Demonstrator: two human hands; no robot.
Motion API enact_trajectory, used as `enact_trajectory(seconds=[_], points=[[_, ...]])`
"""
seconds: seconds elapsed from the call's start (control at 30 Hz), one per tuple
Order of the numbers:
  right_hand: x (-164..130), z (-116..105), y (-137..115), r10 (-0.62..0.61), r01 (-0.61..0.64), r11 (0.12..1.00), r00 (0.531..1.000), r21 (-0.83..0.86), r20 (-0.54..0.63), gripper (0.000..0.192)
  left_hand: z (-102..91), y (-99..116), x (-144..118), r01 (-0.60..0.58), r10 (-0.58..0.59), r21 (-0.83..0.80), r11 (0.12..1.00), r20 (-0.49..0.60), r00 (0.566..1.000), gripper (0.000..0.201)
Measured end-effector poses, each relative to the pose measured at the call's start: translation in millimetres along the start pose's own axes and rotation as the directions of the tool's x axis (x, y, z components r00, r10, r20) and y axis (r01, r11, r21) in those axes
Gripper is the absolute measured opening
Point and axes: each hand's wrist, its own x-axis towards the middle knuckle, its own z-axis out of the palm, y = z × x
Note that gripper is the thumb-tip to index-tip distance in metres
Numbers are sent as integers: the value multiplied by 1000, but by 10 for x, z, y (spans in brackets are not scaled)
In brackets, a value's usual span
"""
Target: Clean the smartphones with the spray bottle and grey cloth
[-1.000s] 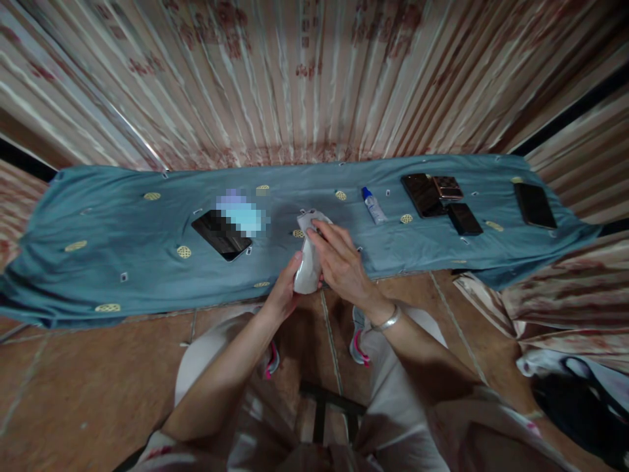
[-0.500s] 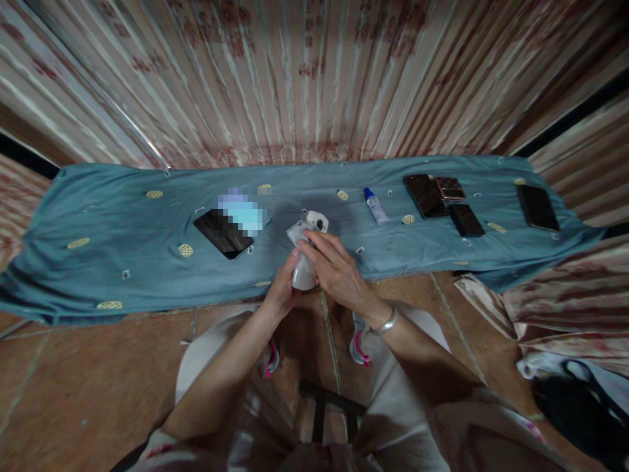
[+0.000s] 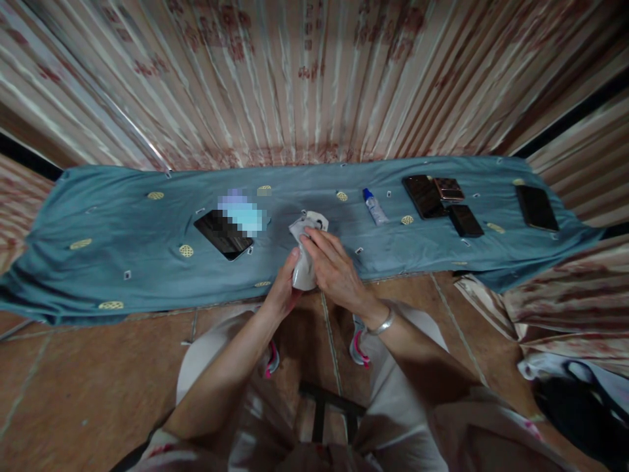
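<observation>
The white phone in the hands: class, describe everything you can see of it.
The white phone is mostly hidden. Only its top end shows, glossy white with a dark round camera lens, pointing away from the person, above the blue cloth. The left hand grips it from below; the right hand presses a pale cloth over its body.

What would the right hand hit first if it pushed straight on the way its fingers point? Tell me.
The right hand points up-left, and its fingertips already lie on the white phone that the left hand holds, so it would probably press on that first.
</observation>
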Motion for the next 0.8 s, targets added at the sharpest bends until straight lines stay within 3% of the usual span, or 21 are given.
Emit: enact_trajectory(seconds=[0.13, 0.33, 0.6, 0.8], points=[[9, 11, 16, -25, 24, 999, 999, -31, -23, 51, 40, 22, -26, 25, -25, -14, 1000, -20, 999, 26], [65, -63, 218, 62, -65, 996, 997, -56, -44, 52, 54, 25, -80, 79, -82, 98, 992, 29, 996, 33], [49, -62, 309, 182, -182, 983, 983, -5, -39, 50, 94, 110, -110, 141, -141, 67, 988, 1, 990, 51], [17, -22, 249, 181, -181, 983, 983, 16, -26, 49, 49, 157, -74, 119, -119, 21, 993, 35, 992, 57]])
